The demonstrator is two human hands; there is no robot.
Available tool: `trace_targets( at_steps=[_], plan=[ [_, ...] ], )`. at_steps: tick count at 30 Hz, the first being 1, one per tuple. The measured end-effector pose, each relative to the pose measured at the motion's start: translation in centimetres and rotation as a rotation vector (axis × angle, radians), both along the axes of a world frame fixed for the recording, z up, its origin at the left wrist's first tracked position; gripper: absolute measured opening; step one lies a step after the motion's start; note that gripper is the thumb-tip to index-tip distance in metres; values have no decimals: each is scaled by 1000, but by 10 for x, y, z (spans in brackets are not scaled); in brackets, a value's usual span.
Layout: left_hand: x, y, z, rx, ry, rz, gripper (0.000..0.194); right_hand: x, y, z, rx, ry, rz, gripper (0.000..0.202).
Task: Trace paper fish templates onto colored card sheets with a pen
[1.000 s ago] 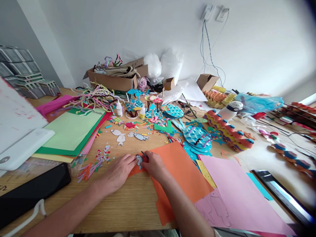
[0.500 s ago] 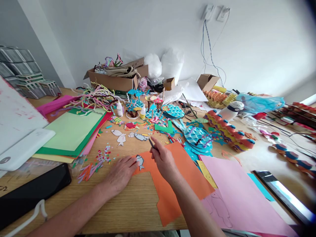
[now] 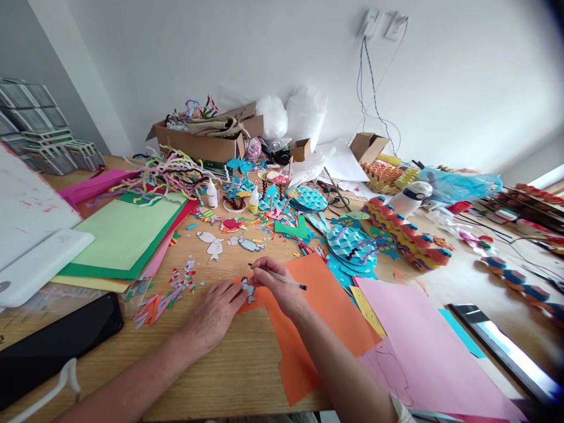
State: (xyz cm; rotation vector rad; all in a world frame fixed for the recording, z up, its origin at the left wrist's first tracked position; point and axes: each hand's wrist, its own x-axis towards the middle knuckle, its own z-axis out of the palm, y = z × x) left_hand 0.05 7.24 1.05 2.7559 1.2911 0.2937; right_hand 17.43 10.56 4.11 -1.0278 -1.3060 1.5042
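Observation:
A sheet of orange paper (image 3: 321, 299) with its lower left part cut away lies in front of me. On its upper left corner rests a small grey paper fish (image 3: 249, 291). My left hand (image 3: 218, 308) lies flat, fingers stretched out, its fingertips at the fish's left edge and the paper beneath. In my right hand (image 3: 279, 288) is a slim pen (image 3: 288, 281), its dark tip pointing left just above the fish. Whether the tip touches the paper I cannot tell. More cut-out paper fish (image 3: 214, 247) lie beyond my hands.
Coloured sheets (image 3: 127, 235) and a black phone (image 3: 83, 320) lie to the left. Pink paper (image 3: 423, 329) with drawn outlines is at the right. Glue bottles (image 3: 212, 195), pipe cleaners (image 3: 171, 170), blue paper fish (image 3: 352, 244) and a cardboard box (image 3: 198, 144) stand farther back.
My right hand has moved a little left and turned the pen, so its barrel now extends to the right and its tip is near the fish. My left hand stays in place.

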Motion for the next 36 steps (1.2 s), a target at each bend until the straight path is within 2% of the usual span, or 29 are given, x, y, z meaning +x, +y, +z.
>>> trace_targets(
  at_steps=[2, 5, 7, 9, 12, 15, 19, 25, 27, 32, 36],
  plan=[
    [-1, 0, -2, -4, -4, 6, 33, -4, 1, -5, 133, -261, -1, 11],
    [-1, 1, -1, -14, 3, 1, 35, -6, 1, -7, 370, -670, 30, 13],
    [1, -2, 5, -12, 22, -1, 37, -6, -1, -7, 480, -814, 52, 14],
    [6, -7, 12, -1, 61, 26, 35, -5, -2, -7, 529, -861, 71, 15],
    [18, -19, 20, -26, 121, 78, 33, -5, -3, -8, 544, -880, 77, 16],
    [29, -27, 17, -73, 104, 130, 37, -5, -2, -9, 538, -889, 75, 17],
    [36, -25, 9, -97, 84, 218, 40, -5, -2, -3, 519, -908, 96, 17],
    [37, -21, 8, -112, 113, 211, 37, -3, -5, 1, 475, -903, 123, 18],
    [37, -22, 4, -72, 123, 217, 38, -2, -4, 0, 423, -828, 119, 17],
    [38, -27, -8, 50, 141, 239, 39, -2, 3, -1, 170, -477, 77, 11],
    [39, -31, -8, 116, 171, 260, 40, -4, 12, -7, 148, -380, 92, 10]
  ],
)
